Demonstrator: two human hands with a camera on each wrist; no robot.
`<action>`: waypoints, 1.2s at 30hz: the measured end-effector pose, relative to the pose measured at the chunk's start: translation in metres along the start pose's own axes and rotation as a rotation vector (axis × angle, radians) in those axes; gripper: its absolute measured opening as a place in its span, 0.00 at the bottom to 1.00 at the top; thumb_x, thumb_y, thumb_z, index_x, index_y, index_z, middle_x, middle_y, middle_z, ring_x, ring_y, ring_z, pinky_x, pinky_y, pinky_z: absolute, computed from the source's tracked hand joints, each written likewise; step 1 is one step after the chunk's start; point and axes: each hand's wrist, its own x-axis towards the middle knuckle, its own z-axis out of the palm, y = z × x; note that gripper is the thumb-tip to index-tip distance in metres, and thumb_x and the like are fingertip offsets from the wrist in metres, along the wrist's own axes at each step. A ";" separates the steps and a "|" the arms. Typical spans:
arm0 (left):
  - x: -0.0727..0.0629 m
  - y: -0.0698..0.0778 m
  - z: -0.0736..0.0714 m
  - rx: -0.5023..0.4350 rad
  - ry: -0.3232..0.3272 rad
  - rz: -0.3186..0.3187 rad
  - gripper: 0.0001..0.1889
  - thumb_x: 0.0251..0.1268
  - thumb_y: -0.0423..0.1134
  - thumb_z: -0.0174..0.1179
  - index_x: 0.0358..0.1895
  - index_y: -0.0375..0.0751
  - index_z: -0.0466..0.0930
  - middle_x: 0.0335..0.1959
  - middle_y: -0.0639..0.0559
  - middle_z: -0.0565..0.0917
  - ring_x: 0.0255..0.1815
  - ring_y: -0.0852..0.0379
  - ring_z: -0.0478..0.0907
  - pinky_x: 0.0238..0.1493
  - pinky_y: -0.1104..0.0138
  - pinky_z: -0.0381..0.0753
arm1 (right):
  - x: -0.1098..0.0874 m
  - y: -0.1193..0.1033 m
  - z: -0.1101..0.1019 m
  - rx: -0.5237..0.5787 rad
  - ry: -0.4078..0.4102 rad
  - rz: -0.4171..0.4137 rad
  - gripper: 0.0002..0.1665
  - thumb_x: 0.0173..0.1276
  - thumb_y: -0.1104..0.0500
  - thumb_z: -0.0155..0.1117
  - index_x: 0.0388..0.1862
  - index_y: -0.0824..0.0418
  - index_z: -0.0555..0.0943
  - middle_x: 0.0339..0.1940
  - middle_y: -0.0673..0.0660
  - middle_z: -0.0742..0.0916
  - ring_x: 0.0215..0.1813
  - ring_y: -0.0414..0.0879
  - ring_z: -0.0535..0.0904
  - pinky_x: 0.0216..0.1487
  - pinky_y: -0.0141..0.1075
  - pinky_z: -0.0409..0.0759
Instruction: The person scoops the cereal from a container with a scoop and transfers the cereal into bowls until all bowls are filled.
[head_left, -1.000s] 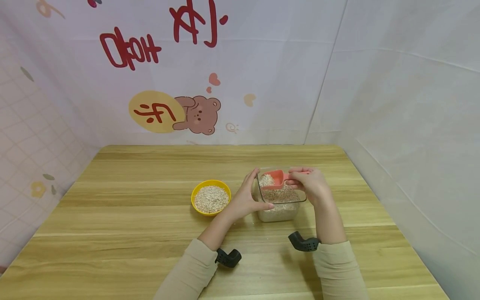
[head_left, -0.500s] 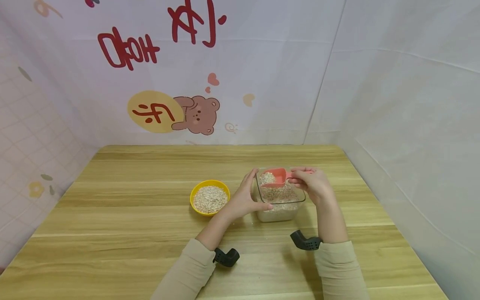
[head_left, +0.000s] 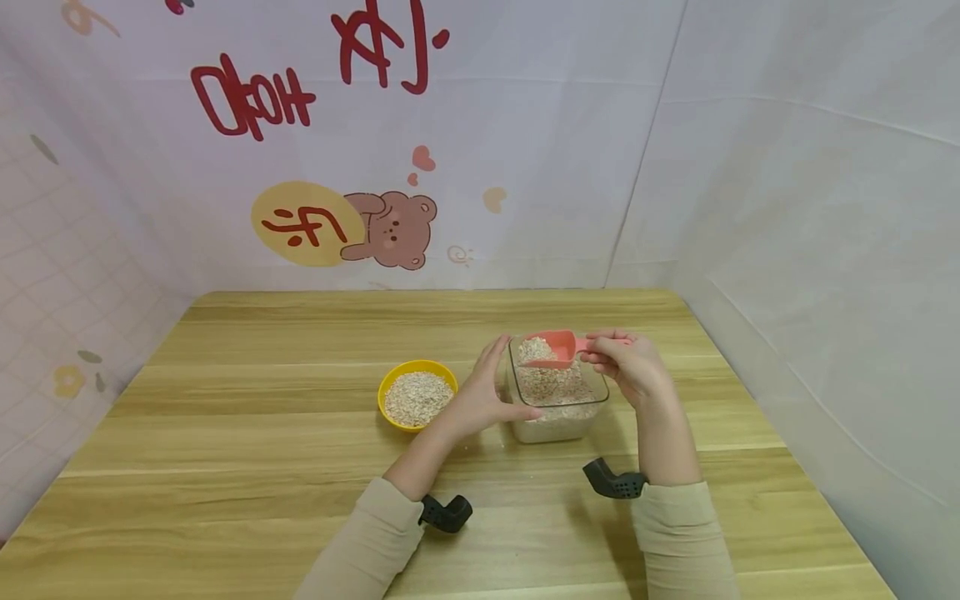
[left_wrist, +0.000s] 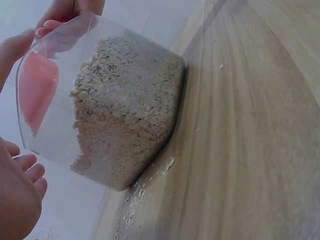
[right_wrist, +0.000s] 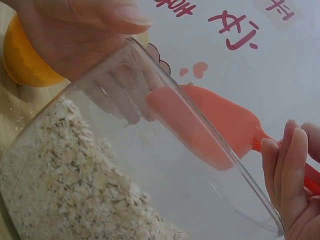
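A clear glass container (head_left: pixel 558 425), partly filled with oats (right_wrist: pixel 65 165), stands on the table. My left hand (head_left: pixel 480 400) holds its left side, thumb at the near side and fingers towards the far corner. With fingers and thumb, my right hand (head_left: pixel 628 362) pinches the handle of a pink-red scoop (head_left: pixel 562 346). Oats (head_left: pixel 536 350) lie in the scoop's front part. The scoop is at the height of the container's rim, above the oats inside; in the right wrist view, part of it shows through the glass. Left of the left hand is a yellow bowl (head_left: pixel 390 414) of oats.
Loose oat flakes (left_wrist: pixel 131 207) lie scattered on the wooden table (head_left: pixel 247 433) beside the container. A white printed cloth (head_left: pixel 540 150) hangs behind the table, and white cloth also stands along both sides. Each wrist carries a black camera mount (head_left: pixel 615 481).
My right hand has raised the scoop of oats slightly, from inside the container's mouth to about rim height. The left hand stays at the container. The whole head view shifts slightly left.
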 end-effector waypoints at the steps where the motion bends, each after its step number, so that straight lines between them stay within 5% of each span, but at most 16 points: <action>1: 0.000 0.000 -0.001 0.002 0.002 0.001 0.64 0.40 0.58 0.76 0.78 0.56 0.38 0.77 0.54 0.42 0.74 0.48 0.46 0.66 0.45 0.56 | 0.000 -0.001 0.000 0.006 -0.004 -0.003 0.10 0.68 0.71 0.56 0.47 0.75 0.74 0.22 0.54 0.86 0.26 0.39 0.84 0.25 0.24 0.78; 7: -0.002 0.002 -0.005 0.003 0.012 0.006 0.65 0.38 0.58 0.77 0.78 0.56 0.40 0.77 0.54 0.42 0.74 0.47 0.46 0.65 0.43 0.56 | -0.003 -0.005 0.003 0.030 -0.014 -0.006 0.06 0.68 0.72 0.56 0.36 0.65 0.80 0.22 0.54 0.86 0.25 0.39 0.83 0.25 0.25 0.78; 15: -0.008 0.001 -0.012 0.007 0.022 0.002 0.65 0.37 0.61 0.76 0.77 0.60 0.39 0.77 0.57 0.41 0.75 0.48 0.44 0.65 0.41 0.55 | -0.007 -0.007 0.008 0.036 -0.009 -0.018 0.08 0.68 0.72 0.54 0.36 0.63 0.80 0.23 0.54 0.86 0.24 0.38 0.83 0.25 0.24 0.78; 30: -0.028 0.008 -0.030 0.070 0.047 0.020 0.64 0.38 0.52 0.79 0.77 0.62 0.40 0.77 0.54 0.42 0.74 0.45 0.46 0.63 0.39 0.56 | -0.011 -0.008 0.020 0.089 -0.031 -0.029 0.08 0.67 0.74 0.54 0.36 0.68 0.80 0.22 0.55 0.86 0.23 0.38 0.82 0.24 0.25 0.78; 36: -0.037 0.003 -0.043 0.104 0.056 -0.001 0.64 0.37 0.60 0.76 0.77 0.63 0.40 0.77 0.55 0.43 0.74 0.45 0.48 0.64 0.41 0.56 | -0.011 -0.007 0.027 0.068 -0.024 -0.028 0.09 0.67 0.74 0.54 0.34 0.65 0.81 0.21 0.55 0.85 0.22 0.38 0.82 0.24 0.24 0.78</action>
